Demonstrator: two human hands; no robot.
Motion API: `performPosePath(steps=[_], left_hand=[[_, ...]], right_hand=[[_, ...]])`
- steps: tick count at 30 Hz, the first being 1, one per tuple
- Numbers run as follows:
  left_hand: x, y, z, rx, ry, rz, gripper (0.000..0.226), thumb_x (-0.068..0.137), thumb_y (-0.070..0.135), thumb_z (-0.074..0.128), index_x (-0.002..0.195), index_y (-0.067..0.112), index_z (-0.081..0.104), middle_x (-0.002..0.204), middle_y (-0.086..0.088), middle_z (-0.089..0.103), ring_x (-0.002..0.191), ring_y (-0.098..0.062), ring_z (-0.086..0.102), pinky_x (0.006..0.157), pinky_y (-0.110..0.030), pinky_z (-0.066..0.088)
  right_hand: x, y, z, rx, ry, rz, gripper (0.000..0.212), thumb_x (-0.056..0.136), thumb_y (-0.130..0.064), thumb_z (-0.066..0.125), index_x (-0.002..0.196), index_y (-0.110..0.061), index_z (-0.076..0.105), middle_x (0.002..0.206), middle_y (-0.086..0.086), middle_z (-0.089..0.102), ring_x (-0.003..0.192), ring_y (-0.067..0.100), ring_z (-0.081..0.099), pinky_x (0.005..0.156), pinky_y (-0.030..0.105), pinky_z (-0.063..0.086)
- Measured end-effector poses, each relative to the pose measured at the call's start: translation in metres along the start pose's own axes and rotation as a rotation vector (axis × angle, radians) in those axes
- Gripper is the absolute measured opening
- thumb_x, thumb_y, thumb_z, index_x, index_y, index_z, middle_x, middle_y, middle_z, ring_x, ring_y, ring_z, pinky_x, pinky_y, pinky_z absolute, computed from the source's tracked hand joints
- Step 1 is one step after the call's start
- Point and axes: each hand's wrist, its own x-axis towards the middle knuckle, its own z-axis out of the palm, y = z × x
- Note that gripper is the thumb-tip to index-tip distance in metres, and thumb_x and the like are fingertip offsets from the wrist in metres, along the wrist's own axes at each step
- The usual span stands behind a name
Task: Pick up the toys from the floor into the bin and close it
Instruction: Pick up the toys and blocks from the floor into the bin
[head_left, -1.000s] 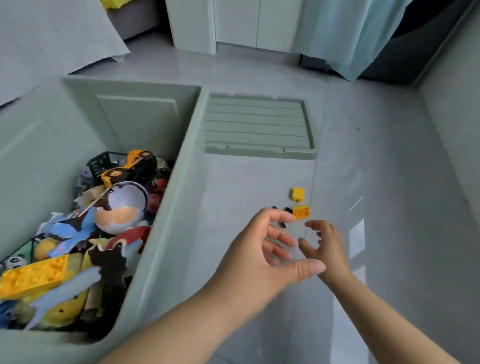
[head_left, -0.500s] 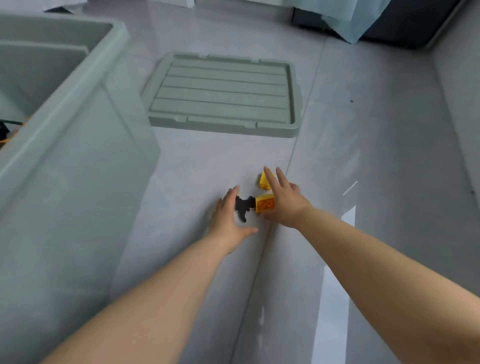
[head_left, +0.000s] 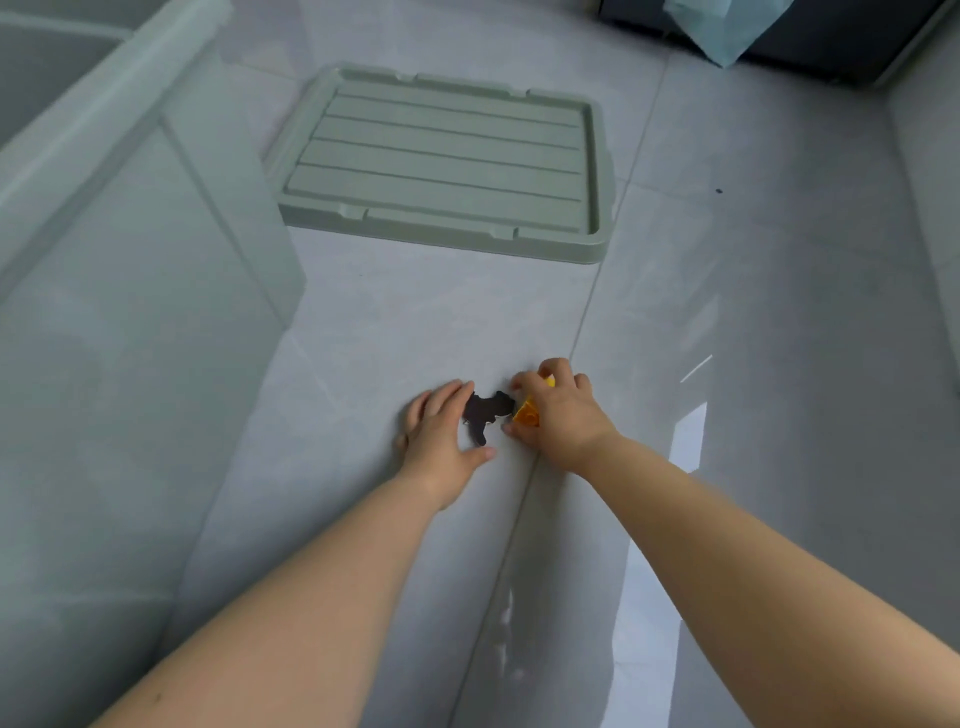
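Nearest us, our left hand lies spread on the floor. Its fingers touch the black toy piece and its thumb sits below; half a second ago it lay just short of the piece. Our right hand, flat-fingered then, now curls round the yellow bricks, just beside the black piece. The bin wall rises close on the left. Open tile runs right and ahead to the lid, which lies flat, well apart from the toys. Beyond hangs a blue cloth.
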Motion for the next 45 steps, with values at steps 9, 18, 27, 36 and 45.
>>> performPosePath(steps=[9, 18, 27, 36, 45], left_hand=[[-0.017, 0.0, 0.003, -0.154, 0.061, 0.073, 0.04, 0.087, 0.024, 0.062, 0.127, 0.022, 0.058, 0.132, -0.001, 0.047, 0.125, -0.02, 0.038, 0.099, -0.011, 0.022], [-0.159, 0.083, -0.156, -0.679, 0.234, 0.125, 0.029, 0.094, 0.039, 0.044, 0.083, 0.05, 0.068, 0.097, 0.027, 0.067, 0.092, 0.011, 0.06, 0.084, -0.016, 0.049], [-0.174, -0.053, -0.374, -0.161, 0.531, -0.02, 0.018, 0.093, 0.031, 0.047, 0.103, 0.036, 0.062, 0.115, 0.006, 0.063, 0.105, 0.003, 0.058, 0.085, -0.011, 0.039], [-0.211, -0.075, -0.348, -0.091, 0.196, 0.078, 0.087, 0.06, 0.086, 0.042, 0.136, 0.06, 0.012, 0.145, 0.028, 0.028, 0.135, 0.006, 0.024, 0.112, -0.029, 0.027], [-0.217, -0.052, -0.332, 0.244, -0.174, 0.281, 0.086, 0.052, 0.088, 0.012, 0.13, 0.059, -0.011, 0.119, 0.052, -0.016, 0.115, 0.029, -0.018, 0.104, -0.01, -0.002]], right_hand=[[-0.059, -0.003, 0.029, 0.447, 0.226, 0.06, 0.033, 0.072, -0.004, 0.066, 0.085, -0.028, 0.048, 0.106, -0.001, 0.033, 0.086, 0.023, 0.05, 0.077, 0.021, 0.039], [-0.07, -0.069, -0.005, 0.92, 0.439, 0.359, 0.035, 0.078, 0.006, 0.057, 0.078, -0.027, 0.046, 0.118, 0.022, 0.043, 0.067, 0.022, 0.05, 0.048, 0.024, 0.049], [-0.105, -0.352, -0.113, 1.159, 0.379, -0.642, 0.037, 0.076, -0.006, 0.063, 0.085, -0.04, 0.05, 0.106, 0.004, 0.041, 0.078, 0.011, 0.048, 0.068, 0.023, 0.045], [-0.109, -0.39, -0.059, 0.641, 0.321, -0.581, 0.044, 0.086, -0.009, 0.054, 0.127, -0.02, 0.044, 0.141, 0.002, 0.025, 0.132, 0.014, 0.028, 0.104, 0.017, 0.024], [-0.183, -0.285, -0.017, 0.563, 0.483, -0.419, 0.027, 0.085, -0.023, 0.043, 0.11, -0.033, 0.037, 0.112, -0.013, 0.038, 0.103, -0.003, 0.038, 0.093, 0.01, 0.03]])
